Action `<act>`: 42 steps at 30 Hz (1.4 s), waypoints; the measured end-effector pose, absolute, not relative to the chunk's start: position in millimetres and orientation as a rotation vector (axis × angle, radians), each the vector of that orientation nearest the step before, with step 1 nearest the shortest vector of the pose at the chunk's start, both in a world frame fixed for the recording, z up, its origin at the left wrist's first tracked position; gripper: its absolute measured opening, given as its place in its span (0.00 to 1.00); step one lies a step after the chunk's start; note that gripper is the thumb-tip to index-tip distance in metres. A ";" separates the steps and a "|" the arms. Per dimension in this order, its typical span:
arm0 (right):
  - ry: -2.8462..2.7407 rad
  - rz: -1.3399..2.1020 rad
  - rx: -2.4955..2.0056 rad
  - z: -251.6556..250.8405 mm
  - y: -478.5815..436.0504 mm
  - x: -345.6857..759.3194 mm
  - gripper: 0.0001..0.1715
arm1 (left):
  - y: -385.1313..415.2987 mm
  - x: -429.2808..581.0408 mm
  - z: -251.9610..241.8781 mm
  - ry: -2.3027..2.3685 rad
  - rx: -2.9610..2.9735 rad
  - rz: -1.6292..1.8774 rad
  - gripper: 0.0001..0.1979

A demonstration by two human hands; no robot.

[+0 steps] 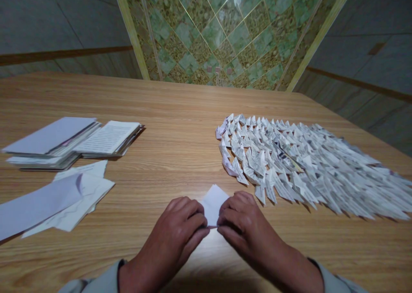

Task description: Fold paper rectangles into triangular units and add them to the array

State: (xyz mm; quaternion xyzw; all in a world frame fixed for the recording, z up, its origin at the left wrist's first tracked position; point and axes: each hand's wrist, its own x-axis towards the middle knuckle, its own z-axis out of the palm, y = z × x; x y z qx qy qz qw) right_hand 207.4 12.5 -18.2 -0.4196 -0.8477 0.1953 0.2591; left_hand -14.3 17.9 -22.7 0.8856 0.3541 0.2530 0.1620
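A small folded piece of white paper is held between my two hands, just above or on the table near its front. Its pointed top corner faces away from me. My left hand grips its left side, thumb near the lower edge. On the opposite side my right hand pinches the paper in the same way. The fingertips of both hands are partly hidden behind the knuckles. To the right lie many folded paper boats in close rows, printed and plain.
On the wooden table, stacks of paper and printed pages stand at the left. Nearer me lie loose white sheets, overlapping. Beyond the table's far edge is a tiled surface with green diamonds.
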 end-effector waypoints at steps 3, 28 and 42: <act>-2.274 0.536 -1.217 -17.2 12.6 208.0 0.07 | 19.9 -13.3 -26.6 1.116 2.485 0.675 0.07; -2.251 0.361 -1.508 -19.3 15.2 200.2 0.09 | 25.4 -6.9 -26.6 1.388 2.609 0.514 0.01; -2.341 0.272 -1.225 -16.3 14.5 200.8 0.06 | 22.2 -8.0 -26.9 1.076 2.896 0.764 0.12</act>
